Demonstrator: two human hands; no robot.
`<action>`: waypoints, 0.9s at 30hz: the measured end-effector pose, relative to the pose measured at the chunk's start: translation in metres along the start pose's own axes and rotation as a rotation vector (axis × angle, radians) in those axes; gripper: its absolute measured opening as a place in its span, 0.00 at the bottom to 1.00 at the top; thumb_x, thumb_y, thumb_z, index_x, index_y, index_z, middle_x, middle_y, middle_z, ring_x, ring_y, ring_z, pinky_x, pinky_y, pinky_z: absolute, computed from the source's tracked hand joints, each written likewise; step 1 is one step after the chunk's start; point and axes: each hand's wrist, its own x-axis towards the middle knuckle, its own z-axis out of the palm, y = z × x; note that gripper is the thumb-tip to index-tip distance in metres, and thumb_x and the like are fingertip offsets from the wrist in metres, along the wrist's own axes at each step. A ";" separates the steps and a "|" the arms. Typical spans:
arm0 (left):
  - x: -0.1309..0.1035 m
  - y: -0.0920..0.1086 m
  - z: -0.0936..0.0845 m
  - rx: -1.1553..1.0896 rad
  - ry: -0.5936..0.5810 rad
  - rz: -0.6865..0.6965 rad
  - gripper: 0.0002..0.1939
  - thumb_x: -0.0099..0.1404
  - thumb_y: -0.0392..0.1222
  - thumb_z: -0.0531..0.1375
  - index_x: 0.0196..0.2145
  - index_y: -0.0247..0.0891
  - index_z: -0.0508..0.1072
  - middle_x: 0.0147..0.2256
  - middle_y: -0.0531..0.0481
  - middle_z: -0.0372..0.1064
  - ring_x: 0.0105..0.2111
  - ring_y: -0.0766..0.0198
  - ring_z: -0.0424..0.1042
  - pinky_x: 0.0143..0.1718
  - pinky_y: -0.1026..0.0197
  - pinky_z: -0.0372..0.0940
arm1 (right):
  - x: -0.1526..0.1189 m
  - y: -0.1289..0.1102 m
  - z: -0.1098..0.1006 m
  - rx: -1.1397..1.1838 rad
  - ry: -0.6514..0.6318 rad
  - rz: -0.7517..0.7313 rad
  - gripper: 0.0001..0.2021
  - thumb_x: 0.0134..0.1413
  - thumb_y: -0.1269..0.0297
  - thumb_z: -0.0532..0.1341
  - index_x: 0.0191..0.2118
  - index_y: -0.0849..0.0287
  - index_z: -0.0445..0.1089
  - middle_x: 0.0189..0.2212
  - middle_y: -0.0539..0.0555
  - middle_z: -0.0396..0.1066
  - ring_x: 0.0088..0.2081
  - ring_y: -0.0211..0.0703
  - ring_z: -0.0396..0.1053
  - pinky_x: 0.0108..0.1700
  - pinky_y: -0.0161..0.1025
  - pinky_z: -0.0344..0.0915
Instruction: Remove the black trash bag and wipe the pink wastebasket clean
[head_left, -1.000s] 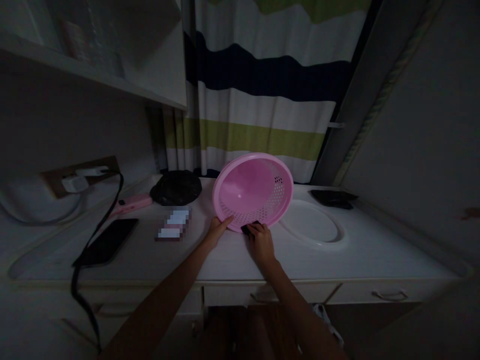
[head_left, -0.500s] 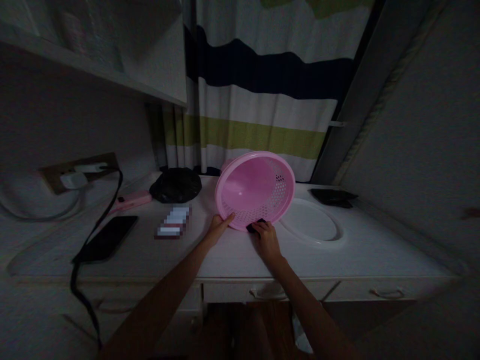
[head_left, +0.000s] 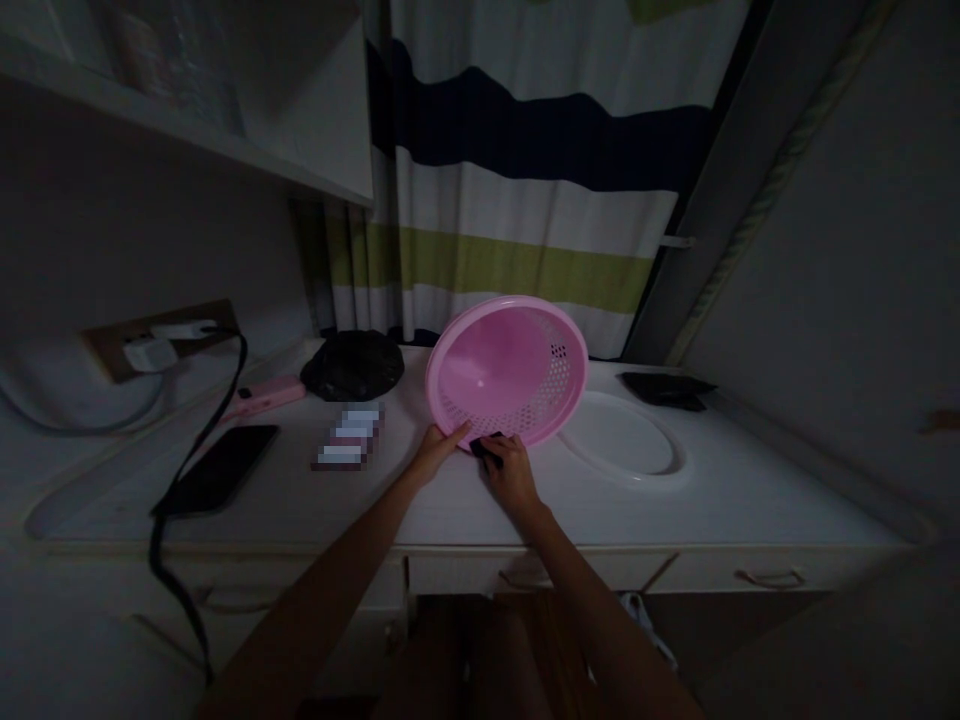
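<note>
A pink plastic basket (head_left: 495, 350) with perforated sides lies tipped on the desk, its open mouth towards me. My left hand (head_left: 436, 450) grips the lower left of its rim, thumb on the inside and the other fingers hidden behind. My right hand (head_left: 511, 470) is closed on a small black cloth (head_left: 486, 446), pressed against the bottom of the rim just right of my left hand. Whether the black piece is cloth or sponge is hard to tell in the dim light. A white ring-shaped rim (head_left: 660, 460) lies flat to the right of the basket.
A black plastic bag (head_left: 352, 366), a pink case-like item (head_left: 270, 394), a dark tablet-like device (head_left: 221, 470) and a blurred-out phone (head_left: 349, 438) lie on the left. A black cable (head_left: 196, 440) hangs over the desk edge. Dark flat items (head_left: 666, 388) lie back right, near the curtain (head_left: 525, 215).
My right hand has slid left along the basket's lower rim with the black cloth, closer to my left hand. The basket has shifted very slightly; my left hand keeps its hold.
</note>
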 end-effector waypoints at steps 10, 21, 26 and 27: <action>-0.003 0.009 0.003 0.001 0.069 -0.072 0.22 0.45 0.40 0.65 0.40 0.31 0.70 0.39 0.43 0.72 0.35 0.58 0.71 0.32 0.58 0.69 | -0.002 0.002 -0.003 -0.212 -0.035 -0.041 0.15 0.50 0.75 0.54 0.44 0.62 0.70 0.39 0.57 0.70 0.42 0.46 0.60 0.47 0.42 0.58; -0.001 0.009 0.003 0.020 0.108 -0.091 0.18 0.46 0.36 0.62 0.37 0.28 0.71 0.37 0.41 0.72 0.34 0.57 0.72 0.32 0.57 0.69 | -0.005 0.034 -0.032 -0.450 -0.064 0.008 0.16 0.49 0.76 0.53 0.44 0.63 0.70 0.41 0.57 0.70 0.45 0.48 0.58 0.47 0.42 0.57; -0.004 0.013 0.004 0.044 0.116 -0.066 0.19 0.49 0.44 0.62 0.37 0.29 0.72 0.37 0.41 0.73 0.36 0.57 0.72 0.34 0.58 0.68 | -0.006 0.028 -0.022 -0.376 -0.039 0.004 0.16 0.48 0.77 0.54 0.43 0.62 0.70 0.40 0.56 0.70 0.43 0.46 0.59 0.46 0.41 0.57; -0.004 0.013 0.004 0.047 0.108 -0.058 0.20 0.49 0.45 0.63 0.38 0.29 0.72 0.37 0.41 0.73 0.36 0.57 0.71 0.34 0.59 0.68 | -0.006 0.024 -0.018 -0.359 -0.039 0.001 0.16 0.48 0.77 0.54 0.43 0.62 0.70 0.40 0.56 0.70 0.43 0.46 0.59 0.47 0.41 0.56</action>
